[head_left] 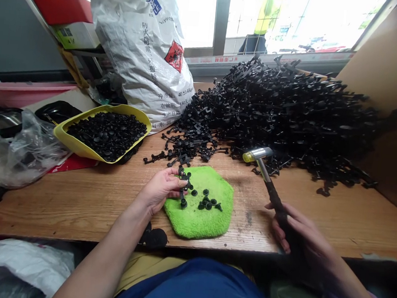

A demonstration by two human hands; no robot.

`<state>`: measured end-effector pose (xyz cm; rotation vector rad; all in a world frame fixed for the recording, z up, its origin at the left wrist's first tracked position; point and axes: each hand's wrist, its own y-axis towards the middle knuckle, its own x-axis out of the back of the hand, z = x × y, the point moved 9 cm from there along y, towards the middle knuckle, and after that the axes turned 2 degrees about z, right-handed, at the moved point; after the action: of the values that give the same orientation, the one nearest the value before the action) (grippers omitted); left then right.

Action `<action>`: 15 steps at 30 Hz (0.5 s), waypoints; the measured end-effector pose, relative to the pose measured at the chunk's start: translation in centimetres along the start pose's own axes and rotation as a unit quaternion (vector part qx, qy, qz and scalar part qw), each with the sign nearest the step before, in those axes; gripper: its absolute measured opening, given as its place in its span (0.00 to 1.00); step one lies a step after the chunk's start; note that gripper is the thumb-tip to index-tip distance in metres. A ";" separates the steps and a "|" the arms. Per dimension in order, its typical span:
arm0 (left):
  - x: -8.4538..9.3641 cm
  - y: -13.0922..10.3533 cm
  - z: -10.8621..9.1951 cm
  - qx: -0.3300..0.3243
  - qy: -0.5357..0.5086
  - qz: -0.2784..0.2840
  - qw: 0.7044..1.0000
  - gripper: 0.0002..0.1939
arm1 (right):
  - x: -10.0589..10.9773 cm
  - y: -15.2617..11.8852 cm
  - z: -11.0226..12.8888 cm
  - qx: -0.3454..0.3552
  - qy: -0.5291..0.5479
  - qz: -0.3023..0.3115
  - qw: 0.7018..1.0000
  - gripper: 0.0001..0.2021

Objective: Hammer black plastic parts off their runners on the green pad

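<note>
Green pad (200,225): on the worktop (117,200), small black caps (209,205) lying loose near its centre.
Left hand (163,187): at the pad's nine o'clock, forearm slanting in from seven, thumb and fingers pinching a black strip (187,178) above the pad.
Right hand (303,227): at three o'clock, forearm from four, fingers wrapped round the hammer (272,188), its head tilted towards eleven.

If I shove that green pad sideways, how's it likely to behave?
The green pad looks fuzzy, so it would probably feel soft and give under a push. Lying flat and low on the wooden table, it seems likelier to slide than tip. The loose black pieces on top could shift or roll.
</note>
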<state>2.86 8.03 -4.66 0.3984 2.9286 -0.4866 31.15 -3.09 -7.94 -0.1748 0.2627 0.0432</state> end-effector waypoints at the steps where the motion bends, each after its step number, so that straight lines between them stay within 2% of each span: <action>1: -0.1 0.0 0.0 -0.002 0.003 -0.001 1.000 0.18 | 0.0 0.0 0.0 -0.002 0.003 0.000 1.000 0.23; 8: -0.5 0.2 0.2 -0.011 0.026 -0.003 1.000 0.20 | 0.4 0.0 -0.3 -0.015 -0.017 -0.022 1.000 0.23; 15: -0.4 0.4 0.3 -0.005 0.072 -0.018 0.997 0.18 | 0.1 0.1 -0.2 -0.008 -0.030 -0.023 0.999 0.17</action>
<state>3.44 8.21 -5.03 0.3967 3.0808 -0.4653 31.21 -2.97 -8.14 -0.1945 0.1993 0.0048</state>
